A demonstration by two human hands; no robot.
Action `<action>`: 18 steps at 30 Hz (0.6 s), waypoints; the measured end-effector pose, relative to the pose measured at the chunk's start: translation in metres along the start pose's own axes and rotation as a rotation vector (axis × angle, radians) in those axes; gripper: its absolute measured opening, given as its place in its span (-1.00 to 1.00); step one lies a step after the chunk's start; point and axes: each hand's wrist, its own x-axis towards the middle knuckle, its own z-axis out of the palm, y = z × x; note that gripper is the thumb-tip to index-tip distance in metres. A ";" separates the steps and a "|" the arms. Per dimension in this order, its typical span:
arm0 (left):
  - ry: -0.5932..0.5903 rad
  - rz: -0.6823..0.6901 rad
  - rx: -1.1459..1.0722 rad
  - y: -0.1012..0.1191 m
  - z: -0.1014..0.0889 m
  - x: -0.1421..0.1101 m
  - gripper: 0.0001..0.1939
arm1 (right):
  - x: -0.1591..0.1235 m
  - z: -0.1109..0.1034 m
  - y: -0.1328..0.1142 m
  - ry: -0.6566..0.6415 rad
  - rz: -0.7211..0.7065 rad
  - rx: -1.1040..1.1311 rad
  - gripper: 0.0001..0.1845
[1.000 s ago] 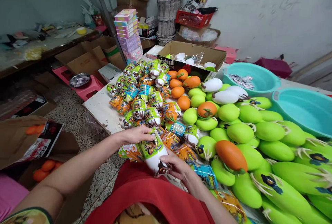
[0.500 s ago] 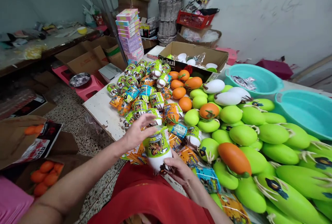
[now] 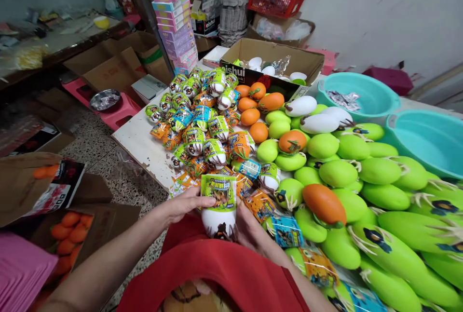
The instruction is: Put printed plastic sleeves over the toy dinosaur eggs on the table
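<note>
Between my two hands, close to my red apron [image 3: 213, 273], is a white egg-shaped toy [image 3: 219, 219] with a printed green wrapper [image 3: 219, 191] over its upper part. My left hand [image 3: 186, 204] grips the wrapper's left side, thumb across its front. Around the toy's right and lower side curls my right hand [image 3: 246, 223], its fingers partly hidden behind it. Just beyond lies a heap of wrapped egg toys [image 3: 213, 150] in green, orange and blue wrappers. Flat orange packets [image 3: 184, 183] lie beside my left hand.
Bare green egg toys [image 3: 383, 194] cover the table's right side, with a few orange ones [image 3: 323, 204] and white ones [image 3: 301, 106]. Two turquoise basins [image 3: 427, 143] and a cardboard box [image 3: 275, 51] stand behind. Stacked pink and purple boxes [image 3: 175, 27] rise at the back left.
My left hand has come down from above the toy and now grips its wrapper. The toy has turned more upright, its printed front facing me. The view has tilted slightly downward.
</note>
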 end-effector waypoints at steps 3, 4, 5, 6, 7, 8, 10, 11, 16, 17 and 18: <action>-0.012 0.008 0.068 0.006 0.002 0.000 -0.51 | -0.003 0.001 -0.005 -0.002 0.009 -0.019 -0.16; -0.012 0.004 0.087 0.006 0.003 0.000 -0.51 | -0.004 0.000 -0.004 0.007 0.010 -0.058 -0.10; -0.015 -0.006 0.107 0.005 0.004 -0.001 -0.51 | -0.005 -0.001 -0.002 0.035 0.006 -0.102 -0.06; -0.020 -0.020 0.127 0.004 0.004 -0.002 -0.50 | -0.005 -0.002 0.001 0.076 0.000 -0.145 -0.02; -0.024 -0.033 0.143 0.002 0.005 -0.003 -0.49 | -0.006 -0.003 0.004 0.123 -0.009 -0.182 0.00; -0.028 -0.044 0.154 0.000 0.005 -0.004 -0.49 | -0.006 -0.005 0.006 0.168 -0.018 -0.213 0.03; -0.040 -0.052 0.152 -0.001 0.004 -0.005 -0.48 | -0.005 -0.005 0.008 0.194 -0.020 -0.241 0.05; -0.044 -0.042 0.139 -0.001 0.003 -0.004 -0.47 | -0.004 -0.005 0.008 0.180 -0.019 -0.227 0.00; -0.147 0.010 0.107 0.004 -0.003 0.000 -0.43 | -0.003 -0.003 -0.004 0.102 0.001 -0.054 -0.36; -0.171 0.004 0.112 0.003 -0.004 0.000 -0.42 | -0.003 -0.003 -0.005 0.102 0.014 -0.082 -0.39; -0.182 -0.004 0.115 0.001 -0.006 0.000 -0.42 | -0.004 -0.005 -0.005 0.105 0.027 -0.134 -0.39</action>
